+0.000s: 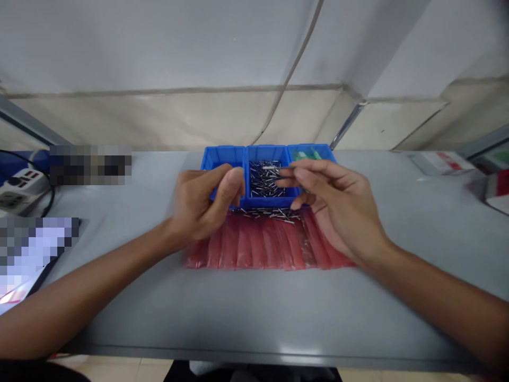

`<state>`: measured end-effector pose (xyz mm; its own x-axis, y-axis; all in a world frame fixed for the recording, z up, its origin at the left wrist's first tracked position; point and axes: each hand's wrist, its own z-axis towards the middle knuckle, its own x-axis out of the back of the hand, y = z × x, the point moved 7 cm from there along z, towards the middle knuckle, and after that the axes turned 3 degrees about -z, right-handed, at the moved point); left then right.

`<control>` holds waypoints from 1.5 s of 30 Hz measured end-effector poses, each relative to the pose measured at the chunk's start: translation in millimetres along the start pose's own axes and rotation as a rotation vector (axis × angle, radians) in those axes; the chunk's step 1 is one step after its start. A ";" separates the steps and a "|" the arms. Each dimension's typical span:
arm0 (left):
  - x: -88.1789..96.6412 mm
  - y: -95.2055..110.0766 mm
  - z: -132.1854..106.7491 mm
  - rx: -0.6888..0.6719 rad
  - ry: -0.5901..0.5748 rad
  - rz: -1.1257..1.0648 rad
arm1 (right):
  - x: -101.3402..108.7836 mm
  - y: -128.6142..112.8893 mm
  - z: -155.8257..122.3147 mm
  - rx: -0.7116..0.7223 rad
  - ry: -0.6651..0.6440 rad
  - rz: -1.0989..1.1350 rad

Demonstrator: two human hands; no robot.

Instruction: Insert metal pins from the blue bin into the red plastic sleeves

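Where the bench [397,313] begins on the left: a power strip [22,193] with a black cable [45,183] sits at the back, and a flat device [34,260] lies nearer, too pixelated to identify.
Left hand [202,204]: raised at the bin's left end, just in front of the left compartment.
Left grip: half closed, fingers curled toward the thumb; cannot tell whether anything is pinched there.
Blue bin [266,201]: three compartments in a row at the bench's back edge, between the hands.
Middle compartment: a heap of slim metal pins [264,178], black with silver ends.
Right compartment: green items [306,155], partly hidden.
In front of the bin: loose pins [266,213] lie across the top of a fanned row of red plastic bags [254,246].
Right hand [338,207]: reaches in from the right, fingertips [284,181] at the pins.
Right grip: thumb and fingers apart, loosely open; cannot tell whether a pin is held.
Far right: red-and-white boxes [441,163] rest on the bench.
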<state>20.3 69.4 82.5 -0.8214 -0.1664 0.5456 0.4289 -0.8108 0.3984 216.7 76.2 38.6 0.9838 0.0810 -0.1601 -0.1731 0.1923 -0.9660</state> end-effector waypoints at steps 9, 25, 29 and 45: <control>2.5 -0.4 3.4 0.044 0.040 -0.015 | -40.9 -14.7 -27.9 0.667 -0.562 -1.124; -5.8 2.0 -1.7 -0.057 -0.088 -0.036 | -29.6 -40.3 -24.3 0.645 -0.307 -0.757; -12.6 11.2 -4.2 -0.204 -0.119 0.017 | -17.0 -36.4 -16.0 0.298 -0.161 -0.367; -3.9 19.0 -8.8 -0.276 -0.031 0.049 | -18.6 -25.6 -15.3 0.143 -0.174 -0.146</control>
<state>28.3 49.6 81.4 -0.7884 -0.1947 0.5835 0.3454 -0.9251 0.1580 203.7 54.8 63.2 0.9779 0.2071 0.0286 -0.0467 0.3495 -0.9358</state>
